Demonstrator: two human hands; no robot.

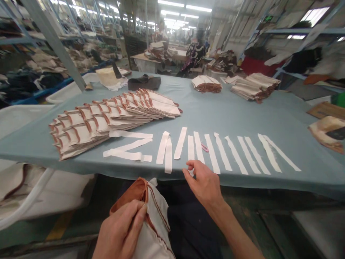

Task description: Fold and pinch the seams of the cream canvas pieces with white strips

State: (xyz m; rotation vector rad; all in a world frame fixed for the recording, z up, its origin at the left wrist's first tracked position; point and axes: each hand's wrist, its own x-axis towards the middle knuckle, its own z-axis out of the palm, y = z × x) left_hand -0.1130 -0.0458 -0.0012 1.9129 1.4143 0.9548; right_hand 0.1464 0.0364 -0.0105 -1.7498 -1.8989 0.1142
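Note:
My left hand (122, 230) grips a cream fabric piece with rust-brown trim (153, 219) down at my lap, fingers closed on its edge. My right hand (205, 183) hovers at the near edge of the blue-grey table (242, 115), fingers curled in a pinch at the lower end of a white strip (191, 149). A row of several white strips (237, 154) lies side by side along the table's front. A small pink clip (205, 148) rests among them. A fanned stack of trimmed cream pieces (107, 118) lies to the left.
Two more stacks of folded pieces (254, 86) sit at the far right of the table, with a dark cloth (144, 82) at the back. A seated person (195, 54) works at another table behind. Shelving with fabric lines both sides. Cream cloth (40, 187) hangs at the left.

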